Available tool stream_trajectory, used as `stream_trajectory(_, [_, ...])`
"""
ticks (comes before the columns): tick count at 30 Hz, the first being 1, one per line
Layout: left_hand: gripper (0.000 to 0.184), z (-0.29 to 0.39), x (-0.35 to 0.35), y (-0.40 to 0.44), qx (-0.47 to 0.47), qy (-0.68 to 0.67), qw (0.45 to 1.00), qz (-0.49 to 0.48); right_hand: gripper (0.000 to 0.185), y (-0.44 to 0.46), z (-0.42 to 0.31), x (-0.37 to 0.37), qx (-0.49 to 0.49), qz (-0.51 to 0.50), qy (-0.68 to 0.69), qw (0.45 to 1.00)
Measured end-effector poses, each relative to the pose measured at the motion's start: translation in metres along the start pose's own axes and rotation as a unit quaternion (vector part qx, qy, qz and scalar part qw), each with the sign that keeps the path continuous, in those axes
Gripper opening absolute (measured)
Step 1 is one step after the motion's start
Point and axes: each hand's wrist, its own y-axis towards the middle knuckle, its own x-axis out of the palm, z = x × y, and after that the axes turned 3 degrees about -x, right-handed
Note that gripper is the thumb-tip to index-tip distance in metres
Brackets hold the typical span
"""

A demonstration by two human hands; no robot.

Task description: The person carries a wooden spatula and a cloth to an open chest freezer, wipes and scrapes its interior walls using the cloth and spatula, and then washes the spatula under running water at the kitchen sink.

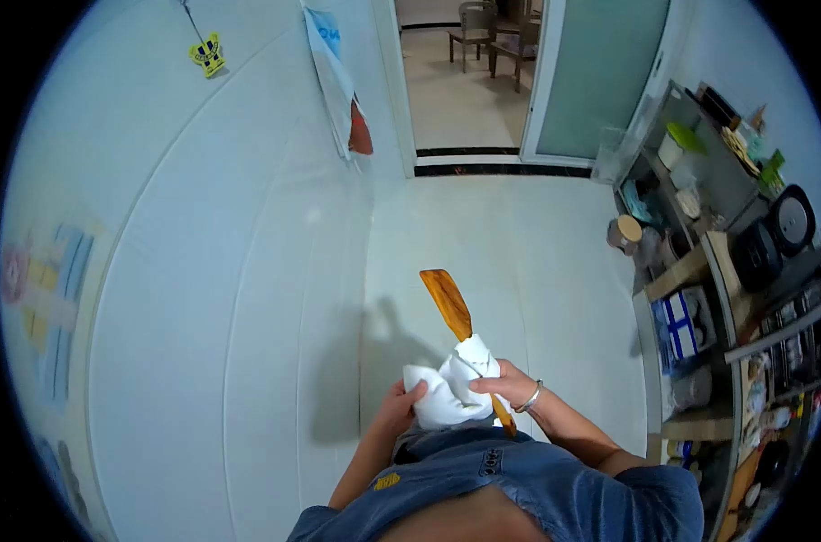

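A wooden spatula (447, 303) slants up and away in front of my body, its flat blade at the top. Its middle is wrapped in a soft white cloth (447, 401), though thick paper towel is also possible. My right hand (512, 386) is closed around the wrapped spatula, thumb on top of the cloth. The handle's lower end sticks out below that hand, close to my shirt. My left hand (400, 408) pinches the bunched left part of the cloth. Some of the fingers of both hands are hidden behind the cloth.
Shelves (686, 271) along the right hold a black rice cooker (758, 255), a lidded jar (625, 234) and other kitchen goods. Ahead is an open doorway (465, 99) with a frosted glass door (600, 77) and chairs beyond. A white wall (275, 289) runs along my left.
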Motion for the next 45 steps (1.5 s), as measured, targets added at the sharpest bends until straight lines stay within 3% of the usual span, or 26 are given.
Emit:
stream_trajectory(2, [0.029,-0.001,0.002,-0.020,0.023,-0.031,0.993,0.108,0.037,0.005,0.006,0.008,-0.023,-0.001,-0.008,1.000])
stream_trajectory(7, [0.026,0.045,0.006,0.002,0.084,-0.007,0.977,0.196,0.037,0.045,-0.002,-0.014,-0.001,0.027,-0.040,0.999])
stream_trajectory(9, [0.023,0.050,-0.006,-0.006,0.139,0.004,0.959,0.246,0.028,0.041,0.011,-0.003,-0.005,0.072,-0.018,0.997])
stream_trajectory(13, [0.020,0.088,0.009,0.035,0.238,0.007,0.958,0.162,0.031,0.064,0.009,-0.036,-0.005,0.112,0.022,0.993])
stream_trajectory(17, [0.016,0.156,0.049,0.095,0.259,0.032,0.960,0.098,0.049,0.077,-0.040,-0.059,-0.058,0.132,0.048,0.988])
stream_trajectory(20, [0.016,0.200,0.063,0.159,0.262,0.051,0.962,0.062,0.052,0.117,-0.068,-0.093,-0.071,0.153,0.088,0.982])
stream_trajectory(22, [0.016,0.235,0.073,0.204,0.246,0.042,0.967,0.057,0.052,0.143,-0.090,-0.122,-0.055,0.172,0.108,0.978])
stream_trajectory(23, [0.016,0.262,0.114,0.218,0.234,0.064,0.969,0.050,0.052,0.139,-0.118,-0.148,-0.072,0.151,0.105,0.980])
stream_trajectory(28, [0.016,0.319,0.109,0.296,0.269,0.047,0.956,0.108,0.052,0.207,-0.187,-0.202,-0.132,0.119,0.093,0.980])
stream_trajectory(31, [0.015,0.356,0.096,0.341,0.311,0.090,0.933,0.158,0.051,0.255,-0.209,-0.239,-0.058,0.105,0.044,0.992])
stream_trajectory(33, [0.014,0.383,0.085,0.368,0.355,0.061,0.918,0.166,0.033,0.294,-0.228,-0.253,0.014,0.158,0.075,0.984])
stream_trajectory(35, [0.015,0.404,0.074,0.394,0.358,0.070,0.913,0.185,0.031,0.320,-0.252,-0.262,0.035,0.186,0.125,0.974])
stream_trajectory(38, [0.019,0.437,0.080,0.435,0.319,0.037,0.930,0.179,0.030,0.371,-0.253,-0.298,0.126,0.183,0.055,0.973])
stream_trajectory(41, [0.024,0.479,0.082,0.490,0.326,0.055,0.932,0.146,0.027,0.414,-0.306,-0.317,0.070,0.209,0.023,0.975])
stream_trajectory(42, [0.028,0.492,0.082,0.511,0.316,0.053,0.936,0.143,0.028,0.438,-0.305,-0.336,0.024,0.169,0.011,0.985])
stream_trajectory(45, [0.031,0.532,0.092,0.563,0.297,0.094,0.942,0.126,0.031,0.473,-0.333,-0.372,0.070,0.225,-0.031,0.971])
